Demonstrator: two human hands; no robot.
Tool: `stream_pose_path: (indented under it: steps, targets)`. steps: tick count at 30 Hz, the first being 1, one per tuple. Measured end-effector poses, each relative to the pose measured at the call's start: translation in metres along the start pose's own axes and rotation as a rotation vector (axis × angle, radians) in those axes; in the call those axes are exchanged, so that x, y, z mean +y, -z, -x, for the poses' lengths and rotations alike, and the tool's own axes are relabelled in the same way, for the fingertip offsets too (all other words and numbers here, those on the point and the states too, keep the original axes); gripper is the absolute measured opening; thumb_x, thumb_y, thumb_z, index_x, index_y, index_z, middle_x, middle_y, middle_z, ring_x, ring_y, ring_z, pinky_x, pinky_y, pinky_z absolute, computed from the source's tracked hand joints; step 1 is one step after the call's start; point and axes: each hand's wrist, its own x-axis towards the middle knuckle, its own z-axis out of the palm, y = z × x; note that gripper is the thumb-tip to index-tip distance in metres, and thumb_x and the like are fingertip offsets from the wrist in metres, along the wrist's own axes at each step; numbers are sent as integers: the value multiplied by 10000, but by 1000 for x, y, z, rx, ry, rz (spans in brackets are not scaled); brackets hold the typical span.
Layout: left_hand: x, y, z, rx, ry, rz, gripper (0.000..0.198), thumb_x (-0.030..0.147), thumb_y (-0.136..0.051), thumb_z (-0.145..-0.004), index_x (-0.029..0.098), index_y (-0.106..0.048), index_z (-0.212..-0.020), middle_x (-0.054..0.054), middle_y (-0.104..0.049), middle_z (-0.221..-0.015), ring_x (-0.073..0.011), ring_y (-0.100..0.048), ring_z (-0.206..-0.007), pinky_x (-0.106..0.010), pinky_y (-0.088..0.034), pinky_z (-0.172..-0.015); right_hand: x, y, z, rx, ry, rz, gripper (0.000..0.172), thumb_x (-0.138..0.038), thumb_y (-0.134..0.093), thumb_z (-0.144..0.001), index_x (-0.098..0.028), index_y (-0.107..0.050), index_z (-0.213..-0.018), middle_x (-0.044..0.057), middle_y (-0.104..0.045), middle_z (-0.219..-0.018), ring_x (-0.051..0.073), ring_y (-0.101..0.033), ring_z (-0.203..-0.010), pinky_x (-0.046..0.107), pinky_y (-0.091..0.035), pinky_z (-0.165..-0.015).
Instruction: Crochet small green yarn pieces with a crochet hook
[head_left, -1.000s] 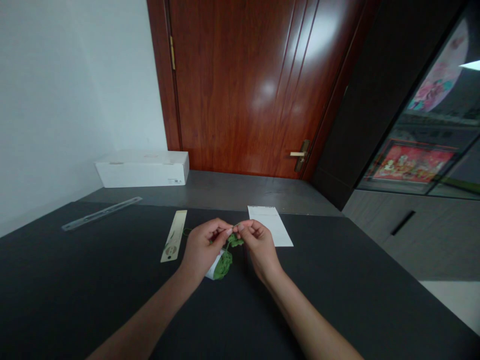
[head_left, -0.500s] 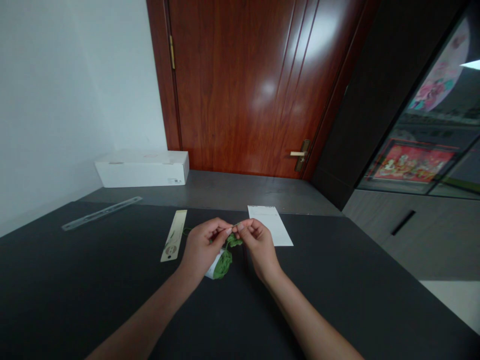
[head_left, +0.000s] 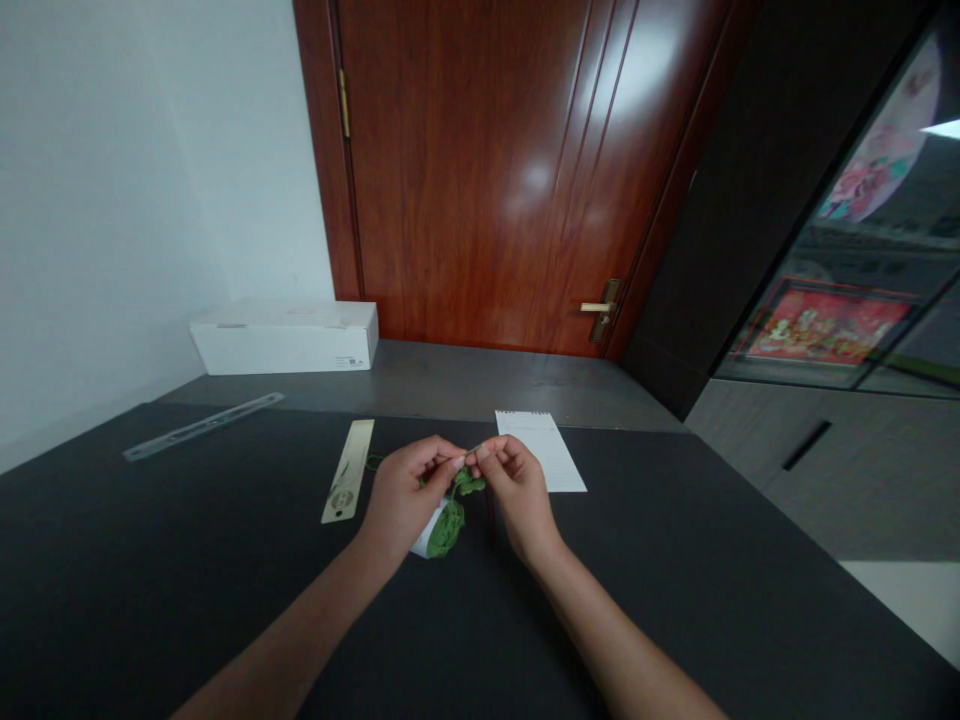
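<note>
My left hand [head_left: 405, 490] is closed in a pinch on a thin needle [head_left: 470, 452], thumb and forefinger pressed together. Facing it, the fingertips of my right hand [head_left: 519, 488] are also closed at the needle, almost touching the left ones. Below the fingertips hangs a small piece of green knitting [head_left: 469, 483], partly covered by my hands. A ball of green yarn [head_left: 448, 530] with a white paper band lies on the table under my left hand. Beside my right hand a thin dark reddish strand [head_left: 491, 515] hangs down.
Left of my hands lies a cream card sleeve [head_left: 349, 475]. Farther left is a long clear plastic strip [head_left: 202, 428]. A spiral notepad [head_left: 551, 455] lies behind my right hand. A white box [head_left: 289, 340] stands against the wall, near the wooden door [head_left: 480, 180].
Both hands stay in the same place with the same pinch. Only slight shifts show at the fingertips and in the dark strand beside my right hand.
</note>
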Motion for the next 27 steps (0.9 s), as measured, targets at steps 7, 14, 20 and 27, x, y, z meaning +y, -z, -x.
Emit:
stream_pose_path:
  steps: [7, 14, 20, 27]
  targets:
    - [-2, 0, 0, 2, -13, 2, 112, 223, -617, -826, 196, -721, -794, -28, -726, -726, -163, -674, -666, -240, -510, -619, -1, -1, 1, 30, 8, 24, 226, -404, -716, -838, -188, -662, -798, 16, -700, -730, 133, -578, -646, 270, -460, -661]
    - [-2, -1, 1, 4, 3, 0, 112, 229, -616, -826, 195, -721, -805, -31, -734, -736, -165, -673, -661, -242, -512, -620, 2, -1, 1, 43, 16, 23, 222, -404, -711, -843, -191, -665, -802, 13, -700, -723, 133, -573, -641, 272, -456, -652]
    - [-2, -1, 0, -2, -12, -14, 128, 219, -599, -834, 190, -718, -797, -25, -717, -714, -160, -669, -654, -236, -493, -610, 0, -4, 1, 61, 5, -9, 227, -405, -725, -824, -187, -666, -792, 9, -691, -702, 131, -566, -637, 269, -455, -655]
    - [-8, -2, 1, 9, -12, -14, 131, 232, -598, -838, 193, -718, -802, -36, -724, -747, -168, -675, -677, -253, -518, -651, -1, -6, 2, 73, -20, -41, 231, -410, -748, -795, -192, -672, -804, 8, -687, -710, 134, -567, -634, 271, -455, -642]
